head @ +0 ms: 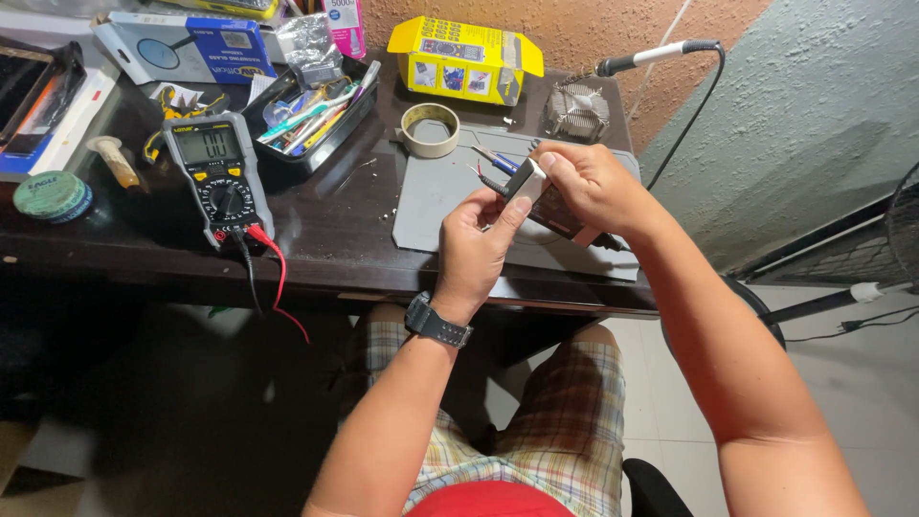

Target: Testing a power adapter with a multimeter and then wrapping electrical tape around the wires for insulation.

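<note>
Dark, glossy wood makes up the counter (pixel 335 239), which stands against a rough orange and grey plastered wall. A grey work mat (pixel 431 206) lies on it, and over this mat both hands grip a small flat device (pixel 538 196): the left hand (pixel 474 249) pinches its near end, the right hand (pixel 593 187) closes over its far side. Beyond the mat sits a tape roll (pixel 430 129); left of the mat stand a multimeter (pixel 218 172) and a black tray of tools (pixel 311 115). Pale floor tiles show beneath the counter.
</note>
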